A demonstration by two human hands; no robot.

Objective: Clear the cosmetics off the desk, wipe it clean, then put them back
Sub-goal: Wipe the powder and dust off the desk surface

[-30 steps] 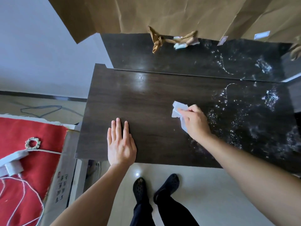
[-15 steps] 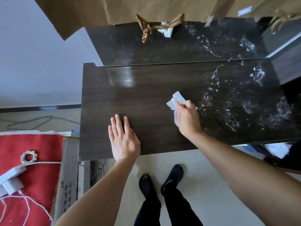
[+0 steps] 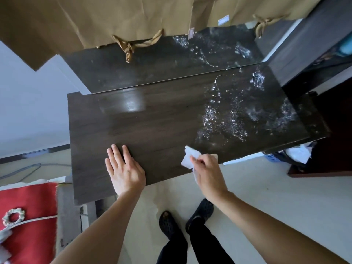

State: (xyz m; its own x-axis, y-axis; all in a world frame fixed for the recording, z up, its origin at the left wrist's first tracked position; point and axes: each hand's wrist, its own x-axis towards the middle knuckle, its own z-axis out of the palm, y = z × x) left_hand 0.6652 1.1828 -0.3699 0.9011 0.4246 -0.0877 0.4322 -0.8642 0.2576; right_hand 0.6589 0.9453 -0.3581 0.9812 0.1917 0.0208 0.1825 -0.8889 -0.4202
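The table [image 3: 152,126] is cleared; its right side is still wet and speckled. The right hand [image 3: 208,173] fingers pinch a tissue [image 3: 188,158], while the left hand [image 3: 125,171] presses flat, fingers straight.

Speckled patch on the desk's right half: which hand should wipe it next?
Right. The right hand holds the tissue near the speckled patch; the left hand lies flat on the desk, farther away.

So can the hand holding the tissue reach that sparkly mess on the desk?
Probably yes. The right hand, gripping the tissue, is at the front edge of the desk, and the sparkly mess lies just beyond it with nothing standing between.
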